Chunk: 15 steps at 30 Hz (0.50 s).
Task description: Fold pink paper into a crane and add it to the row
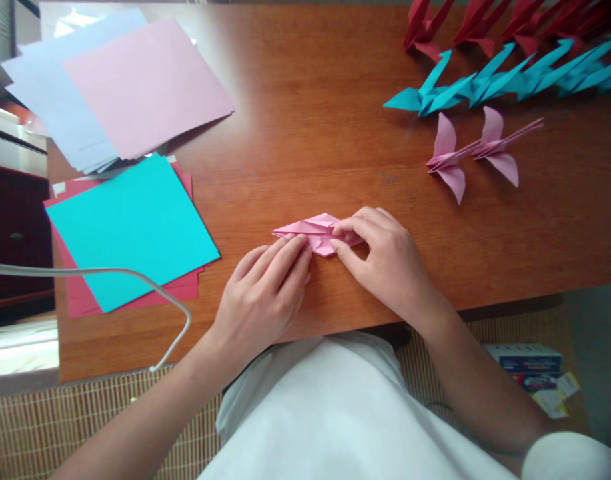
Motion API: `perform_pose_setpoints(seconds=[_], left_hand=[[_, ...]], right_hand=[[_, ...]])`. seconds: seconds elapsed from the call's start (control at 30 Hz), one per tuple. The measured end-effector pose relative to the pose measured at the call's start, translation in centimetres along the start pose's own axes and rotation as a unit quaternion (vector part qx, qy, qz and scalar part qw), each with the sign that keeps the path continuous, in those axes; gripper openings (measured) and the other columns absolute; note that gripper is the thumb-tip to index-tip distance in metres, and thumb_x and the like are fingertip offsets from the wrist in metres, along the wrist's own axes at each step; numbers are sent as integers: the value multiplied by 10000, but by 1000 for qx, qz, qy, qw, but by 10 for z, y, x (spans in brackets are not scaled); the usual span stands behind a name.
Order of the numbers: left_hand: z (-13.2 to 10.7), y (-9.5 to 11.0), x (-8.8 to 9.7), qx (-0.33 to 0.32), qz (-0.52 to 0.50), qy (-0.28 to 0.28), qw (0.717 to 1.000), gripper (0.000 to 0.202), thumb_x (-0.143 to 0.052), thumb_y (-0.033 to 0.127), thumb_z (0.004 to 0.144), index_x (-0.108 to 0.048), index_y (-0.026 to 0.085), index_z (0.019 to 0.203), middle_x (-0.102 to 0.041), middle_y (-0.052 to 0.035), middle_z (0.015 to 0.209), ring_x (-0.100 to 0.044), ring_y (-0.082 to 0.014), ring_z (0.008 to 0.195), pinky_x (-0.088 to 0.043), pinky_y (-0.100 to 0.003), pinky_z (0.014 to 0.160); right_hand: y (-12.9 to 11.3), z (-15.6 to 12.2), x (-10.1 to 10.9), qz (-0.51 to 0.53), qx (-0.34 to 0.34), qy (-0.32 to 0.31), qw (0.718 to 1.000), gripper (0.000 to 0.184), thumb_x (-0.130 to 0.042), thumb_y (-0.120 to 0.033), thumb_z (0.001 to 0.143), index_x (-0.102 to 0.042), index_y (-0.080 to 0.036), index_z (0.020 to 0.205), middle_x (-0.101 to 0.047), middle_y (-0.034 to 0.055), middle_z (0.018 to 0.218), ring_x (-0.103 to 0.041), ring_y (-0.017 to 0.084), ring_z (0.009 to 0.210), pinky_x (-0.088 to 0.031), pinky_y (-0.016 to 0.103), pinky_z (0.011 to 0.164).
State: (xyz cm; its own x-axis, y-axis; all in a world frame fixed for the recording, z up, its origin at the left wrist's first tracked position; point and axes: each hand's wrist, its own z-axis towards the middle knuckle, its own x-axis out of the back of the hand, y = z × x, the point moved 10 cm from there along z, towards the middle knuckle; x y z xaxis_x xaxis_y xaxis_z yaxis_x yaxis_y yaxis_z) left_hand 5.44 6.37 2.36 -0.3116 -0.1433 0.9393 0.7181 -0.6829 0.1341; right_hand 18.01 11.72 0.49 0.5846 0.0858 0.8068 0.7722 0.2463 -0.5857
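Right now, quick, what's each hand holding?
Left hand: fingertips on the folded pink paper; can't tell if gripping.
Right hand: thumb and forefinger touching it; pinch unclear.

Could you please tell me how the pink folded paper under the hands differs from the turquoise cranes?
The pink folded paper lies low and mostly flat; the turquoise cranes have raised necks.

The pink folded paper is one piece, touched by the left hand and right hand; the turquoise cranes form an untouched row.

Both are folded paper on the wooden table.
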Motion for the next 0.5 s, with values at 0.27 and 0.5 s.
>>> perform_pose_setpoints(seconds=[0.27, 0.5], left_hand=[[-2, 2, -1, -5, 11, 1, 1000, 366, -667, 162, 923, -658, 66, 1276, -687, -161, 1351, -678, -301, 1211, -518, -408, 1017], [-3, 2, -2, -1, 19, -1, 1000, 385, -654, 182, 930, -647, 79, 1301, -691, -144, 1350, -655, -305, 1239, -518, -413, 1016]], right_hand=[[0, 5, -3, -11, -13, -8, 1000, 122, -604, -131, 893, -619, -207, 798, -671, 50, 853, -604, 227, 855, -457, 348, 792], [0, 6, -4, -17, -12, -7, 1000, 135, -581, -129, 887, -591, -218, 785, -658, 51, 850, -583, 227, 841, -445, 351, 785]])
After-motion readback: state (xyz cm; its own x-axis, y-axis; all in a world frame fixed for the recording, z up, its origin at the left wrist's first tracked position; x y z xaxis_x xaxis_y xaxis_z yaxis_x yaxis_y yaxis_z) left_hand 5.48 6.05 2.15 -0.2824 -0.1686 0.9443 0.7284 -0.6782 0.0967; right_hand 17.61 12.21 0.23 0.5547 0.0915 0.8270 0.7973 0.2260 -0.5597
